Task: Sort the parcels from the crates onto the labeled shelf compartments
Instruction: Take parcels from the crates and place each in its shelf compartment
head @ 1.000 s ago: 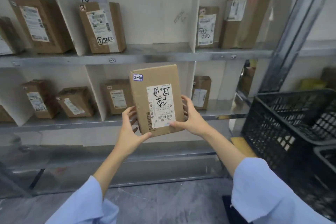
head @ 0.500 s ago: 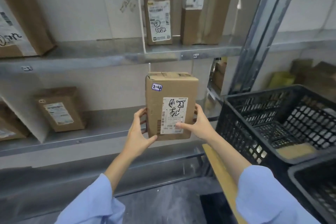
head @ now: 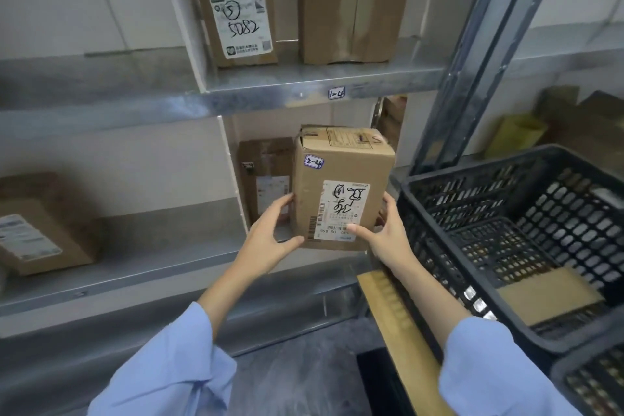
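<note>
A metal shelf (head: 270, 96) is filling the background. The left hand (head: 270, 240) and the right hand (head: 388, 236) are each gripping a side of a cardboard box (head: 341, 189) marked 2-4, holding it upright in front of the shelf's lower level; a black crate (head: 439, 246) is sitting right of the shelf

The brown rectangular cardboard parcel (head: 341, 189) bears a white paper label (head: 342, 209) with black handwriting and barcode stripes, plus a small white blue-edged sticker (head: 313, 161); at 3 o'clock, the black plastic lattice crate (head: 479, 164) shows rows of oval holes; at 9 o'clock, the dull grey metal shelf (head: 152, 240); at 6 o'clock, pale blue fabric sleeves (head: 175, 368).
</note>
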Available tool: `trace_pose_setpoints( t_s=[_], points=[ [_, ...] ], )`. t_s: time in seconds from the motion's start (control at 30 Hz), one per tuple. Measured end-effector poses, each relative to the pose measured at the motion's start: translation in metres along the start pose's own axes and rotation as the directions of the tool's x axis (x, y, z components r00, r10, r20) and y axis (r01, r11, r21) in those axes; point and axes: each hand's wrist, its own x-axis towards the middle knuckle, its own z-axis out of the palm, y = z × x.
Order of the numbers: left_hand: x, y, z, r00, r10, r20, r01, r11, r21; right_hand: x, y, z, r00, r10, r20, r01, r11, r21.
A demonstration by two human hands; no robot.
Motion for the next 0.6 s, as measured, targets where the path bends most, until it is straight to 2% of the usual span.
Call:
trace_pose_setpoints(
  t_s=[0.23, 0.4, 0.6],
  points=[
    [0.033, -0.035, 0.002, 0.996, 0.01, 0.092, -0.03, 0.973, 0.227, 0.046, 0.026, 0.006, 0.998, -0.03, -0.048, 0.027, 0.998, -0.06],
    [0.047, -0.059, 0.002, 0.994, 0.047, 0.094, -0.086, 0.884, 0.46, 0.074, 0.05, 0.012, 0.997, -0.023, -0.068, 0.017, 0.997, -0.08],
    [0.059, -0.079, 0.013, 0.989, 0.06, 0.135, -0.119, 0.865, 0.487, 0.107, 0.068, 0.021, 0.996, 0.055, -0.065, -0.059, 0.996, -0.06]
  ],
)
